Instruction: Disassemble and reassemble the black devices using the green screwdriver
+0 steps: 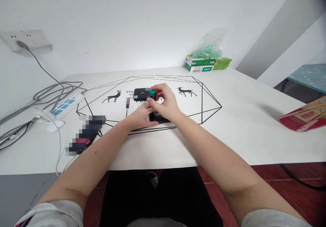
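My right hand point(165, 101) is closed around an upright green-and-black screwdriver point(152, 93). Its tip is hidden behind the fingers, above a flat black device point(160, 118) on the mat. My left hand point(141, 117) grips that device at its left end, thumb along the near edge. Much of the device is covered by both hands. Just behind them lies a second flat black case point(142, 93) with small pale labels. Left of it, a screwdriver with a red-and-blue handle point(127, 102) lies with its shaft toward me.
A power strip point(67, 106) with cables and a pixelated phone-like object point(86, 137) lie on the left. Green-and-white boxes point(200, 64) under a plastic bag point(210, 48) stand at the back. A red-and-tan package point(303, 118) is at the right edge.
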A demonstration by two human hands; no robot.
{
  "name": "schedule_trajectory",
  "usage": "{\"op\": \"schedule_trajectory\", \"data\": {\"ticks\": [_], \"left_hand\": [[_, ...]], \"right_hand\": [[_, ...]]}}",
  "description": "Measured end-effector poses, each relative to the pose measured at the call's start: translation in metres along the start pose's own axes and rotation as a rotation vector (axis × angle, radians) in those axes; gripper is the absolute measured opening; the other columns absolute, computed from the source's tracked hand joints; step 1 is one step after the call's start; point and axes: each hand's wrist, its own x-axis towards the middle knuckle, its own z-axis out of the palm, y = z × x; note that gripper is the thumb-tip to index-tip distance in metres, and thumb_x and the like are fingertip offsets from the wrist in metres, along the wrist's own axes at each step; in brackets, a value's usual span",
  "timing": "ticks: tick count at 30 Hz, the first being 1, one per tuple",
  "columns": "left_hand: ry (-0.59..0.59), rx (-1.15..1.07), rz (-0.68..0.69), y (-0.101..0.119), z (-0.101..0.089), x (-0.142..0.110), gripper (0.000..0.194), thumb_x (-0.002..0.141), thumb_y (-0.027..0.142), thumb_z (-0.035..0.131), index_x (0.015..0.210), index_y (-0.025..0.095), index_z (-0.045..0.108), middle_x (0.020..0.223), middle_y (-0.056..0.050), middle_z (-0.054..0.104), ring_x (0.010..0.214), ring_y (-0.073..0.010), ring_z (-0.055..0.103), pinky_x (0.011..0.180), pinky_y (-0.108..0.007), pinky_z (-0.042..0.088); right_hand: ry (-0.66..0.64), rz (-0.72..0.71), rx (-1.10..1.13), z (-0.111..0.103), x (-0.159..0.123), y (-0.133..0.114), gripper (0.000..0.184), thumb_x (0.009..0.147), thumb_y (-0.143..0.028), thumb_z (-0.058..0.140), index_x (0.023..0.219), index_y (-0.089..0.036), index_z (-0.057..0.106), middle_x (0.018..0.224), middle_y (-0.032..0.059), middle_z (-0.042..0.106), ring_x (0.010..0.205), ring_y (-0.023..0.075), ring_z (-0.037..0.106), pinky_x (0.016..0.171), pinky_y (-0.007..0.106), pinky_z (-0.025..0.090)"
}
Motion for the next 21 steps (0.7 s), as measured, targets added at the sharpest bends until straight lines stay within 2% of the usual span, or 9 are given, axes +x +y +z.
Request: {"op": "schedule_trajectory", "data": {"ticks": [8, 14, 17, 21], "left_hand": [[-0.013, -0.028, -0.069, 0.0003, 0.0004, -0.0023, 0.056, 0.091, 0.050, 0.083, 0.139, 0.025, 0.071, 0.156, -0.016, 0.057, 0.148, -0.0431, 0.048, 0.124, -0.063, 0.042], [-0.018, -0.003, -0.068, 0.0038, -0.0009, -0.0019, 0.050, 0.091, 0.049, 0.082, 0.135, 0.027, 0.072, 0.148, -0.014, 0.061, 0.144, -0.0408, 0.051, 0.123, -0.062, 0.043], [0.029, 0.001, -0.045, 0.0056, -0.0006, -0.0011, 0.037, 0.093, 0.046, 0.079, 0.123, 0.025, 0.075, 0.139, -0.013, 0.066, 0.135, -0.0369, 0.058, 0.120, -0.059, 0.046], [0.112, 0.051, -0.021, 0.0051, 0.0005, 0.0017, 0.011, 0.099, 0.033, 0.068, 0.096, 0.024, 0.072, 0.118, -0.010, 0.073, 0.120, -0.0300, 0.064, 0.113, -0.052, 0.050]], "right_hand": [[0.065, 0.077, 0.029, -0.0004, 0.0006, 0.0007, 0.035, 0.088, -0.037, 0.073, 0.120, -0.030, 0.060, 0.111, 0.0030, 0.067, 0.090, 0.0199, 0.065, 0.078, 0.041, 0.060], [0.105, 0.076, 0.041, -0.0017, 0.0009, 0.0011, 0.034, 0.088, -0.036, 0.073, 0.120, -0.030, 0.061, 0.110, 0.0025, 0.066, 0.094, 0.0202, 0.066, 0.080, 0.041, 0.059], [0.137, 0.081, 0.038, -0.0030, 0.0016, 0.0000, 0.034, 0.088, -0.035, 0.073, 0.119, -0.031, 0.061, 0.106, 0.0014, 0.065, 0.093, 0.0193, 0.064, 0.080, 0.040, 0.059], [0.204, 0.064, 0.074, -0.0028, 0.0026, 0.0013, 0.034, 0.090, -0.035, 0.073, 0.120, -0.031, 0.059, 0.107, 0.0013, 0.063, 0.090, 0.0174, 0.063, 0.076, 0.036, 0.058]]}}
